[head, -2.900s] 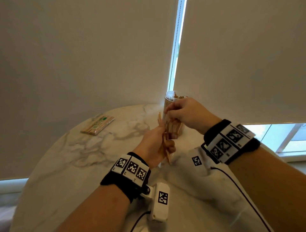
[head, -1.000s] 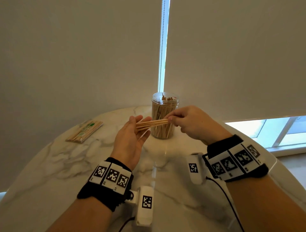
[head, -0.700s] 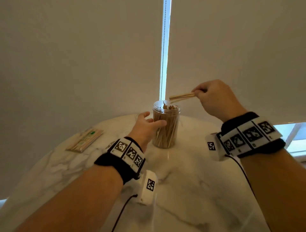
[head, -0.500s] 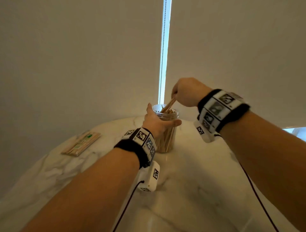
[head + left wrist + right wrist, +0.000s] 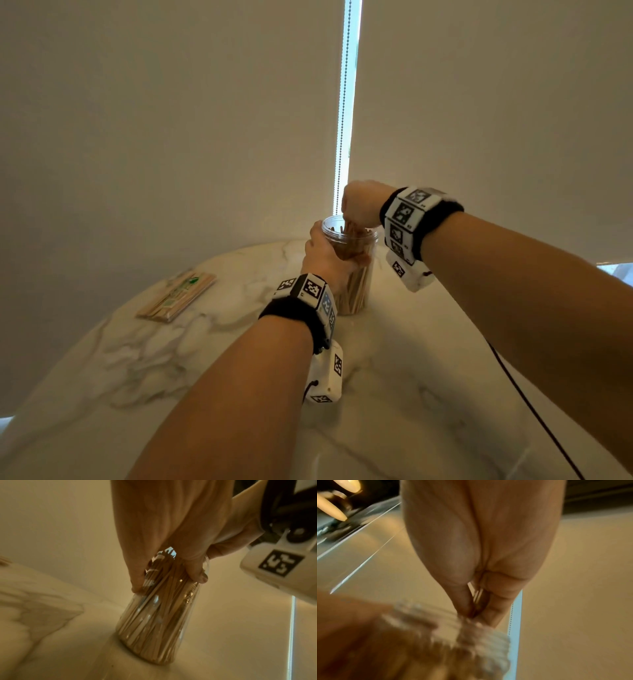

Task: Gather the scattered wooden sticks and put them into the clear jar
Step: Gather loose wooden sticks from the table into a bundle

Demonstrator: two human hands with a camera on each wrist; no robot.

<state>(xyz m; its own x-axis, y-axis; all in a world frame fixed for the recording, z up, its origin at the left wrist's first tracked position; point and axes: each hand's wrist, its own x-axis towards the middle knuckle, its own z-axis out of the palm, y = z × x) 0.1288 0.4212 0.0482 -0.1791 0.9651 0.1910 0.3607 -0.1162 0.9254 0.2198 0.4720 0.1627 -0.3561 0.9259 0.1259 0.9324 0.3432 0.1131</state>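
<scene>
The clear jar (image 5: pixel 356 291) stands upright near the far edge of the round marble table (image 5: pixel 428 394), packed with wooden sticks (image 5: pixel 154 622). My left hand (image 5: pixel 325 257) grips the jar's upper part, thumb on one side and fingers on the other (image 5: pixel 195 573). My right hand (image 5: pixel 359 205) hovers over the jar's mouth, its fingers pointing down and pinching a small bundle of sticks (image 5: pixel 349 228) whose lower ends are inside the jar. In the blurred right wrist view the fingertips (image 5: pixel 489 614) pinch the stick tops above the jar's rim (image 5: pixel 453 628).
A flat packet of wooden sticks (image 5: pixel 176 296) with a green label lies at the table's far left. Roller blinds hang close behind the jar, with a bright gap and bead chain (image 5: pixel 342 120) between them. A cable (image 5: pixel 534 411) trails from my right wrist.
My left hand handed the bundle over and then took hold of the jar. My right hand lifted the sticks, tipped them upright and lowered them into the jar's mouth.
</scene>
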